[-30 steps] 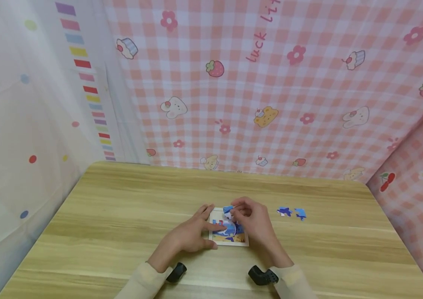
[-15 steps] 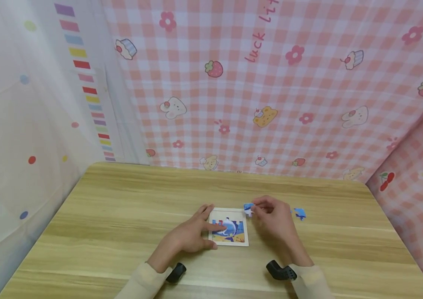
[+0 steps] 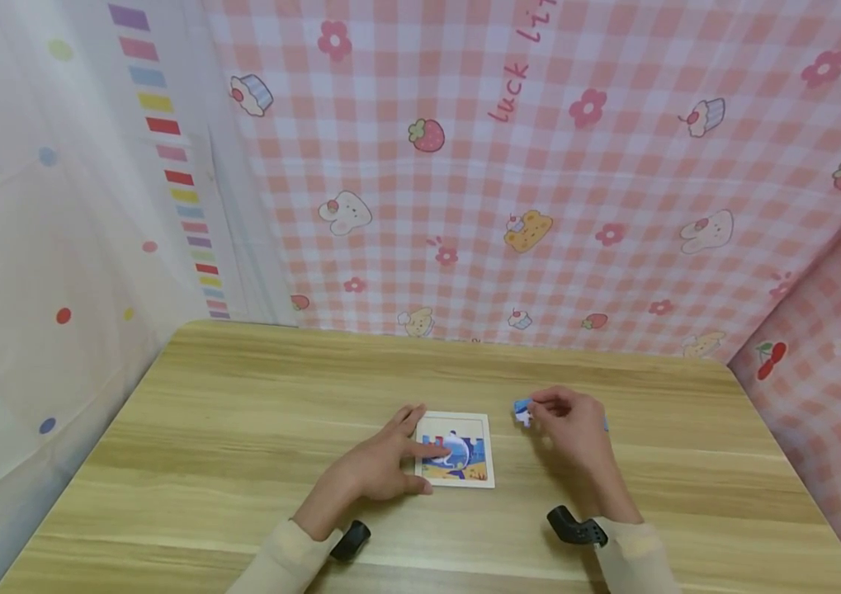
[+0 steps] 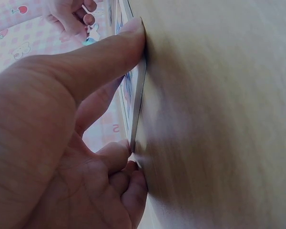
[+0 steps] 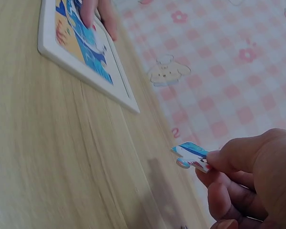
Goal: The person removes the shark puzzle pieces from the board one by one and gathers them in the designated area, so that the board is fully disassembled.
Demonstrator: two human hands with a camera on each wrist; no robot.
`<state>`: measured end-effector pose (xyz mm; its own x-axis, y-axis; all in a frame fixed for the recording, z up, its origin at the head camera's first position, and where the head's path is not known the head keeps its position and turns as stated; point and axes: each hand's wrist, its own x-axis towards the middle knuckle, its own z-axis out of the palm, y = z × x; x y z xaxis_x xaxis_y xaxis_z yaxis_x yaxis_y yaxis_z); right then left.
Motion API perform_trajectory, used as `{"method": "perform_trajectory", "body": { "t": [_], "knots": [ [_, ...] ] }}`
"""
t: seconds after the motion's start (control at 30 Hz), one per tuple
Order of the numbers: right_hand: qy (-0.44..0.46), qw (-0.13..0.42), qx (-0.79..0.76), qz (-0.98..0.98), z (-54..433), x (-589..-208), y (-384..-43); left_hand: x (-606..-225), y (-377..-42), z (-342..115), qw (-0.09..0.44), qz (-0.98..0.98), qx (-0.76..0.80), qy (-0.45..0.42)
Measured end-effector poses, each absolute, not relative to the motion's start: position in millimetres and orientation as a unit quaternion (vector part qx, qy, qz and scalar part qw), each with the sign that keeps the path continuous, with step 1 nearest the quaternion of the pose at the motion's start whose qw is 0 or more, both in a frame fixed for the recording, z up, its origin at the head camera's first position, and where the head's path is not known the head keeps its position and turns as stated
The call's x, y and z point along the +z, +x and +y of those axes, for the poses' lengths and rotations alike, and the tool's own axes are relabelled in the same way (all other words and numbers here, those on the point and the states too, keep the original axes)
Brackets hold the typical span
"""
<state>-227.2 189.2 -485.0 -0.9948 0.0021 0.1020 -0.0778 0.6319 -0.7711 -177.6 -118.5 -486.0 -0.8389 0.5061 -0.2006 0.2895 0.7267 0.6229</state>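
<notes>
A small square jigsaw puzzle tray (image 3: pixel 491 458) with a pale rim lies on the table, part filled with a blue sea picture; its upper strip shows bare backing. My left hand (image 3: pixel 379 466) rests at its left side, index finger stretched over the picture, thumb by the near corner, other fingers by the far corner. To the right, my right hand (image 3: pixel 576 425) pinches a blue and white puzzle piece (image 5: pixel 193 155) between thumb and fingertips, above the table and apart from the tray. Behind that hand, a sliver of another blue piece (image 3: pixel 606 422) shows.
The wooden table (image 3: pixel 257 396) reaches back to a pink checked cloth (image 3: pixel 465 190). A white dotted cloth (image 3: pixel 56 247) hangs at the left, a pink one (image 3: pixel 829 396) at the right. Black wrist devices sit at both sleeves.
My right hand has moved right, away from the tray, with the puzzle piece still pinched. It now covers most of the loose pieces seen earlier. My left hand has stayed in place.
</notes>
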Motion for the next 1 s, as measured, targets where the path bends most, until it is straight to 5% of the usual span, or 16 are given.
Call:
{"method": "perform_trajectory", "body": {
  "t": [0.57, 1.0],
  "knots": [
    [-0.009, 0.05, 0.397, -0.916, 200, -487, -232, -487, -179, -120, 0.18, 0.911, 0.298, 0.222],
    [0.041, 0.126, 0.32, -0.938, 196, -499, -231, -487, -179, -119, 0.178, 0.91, 0.299, 0.227]
  ]
}}
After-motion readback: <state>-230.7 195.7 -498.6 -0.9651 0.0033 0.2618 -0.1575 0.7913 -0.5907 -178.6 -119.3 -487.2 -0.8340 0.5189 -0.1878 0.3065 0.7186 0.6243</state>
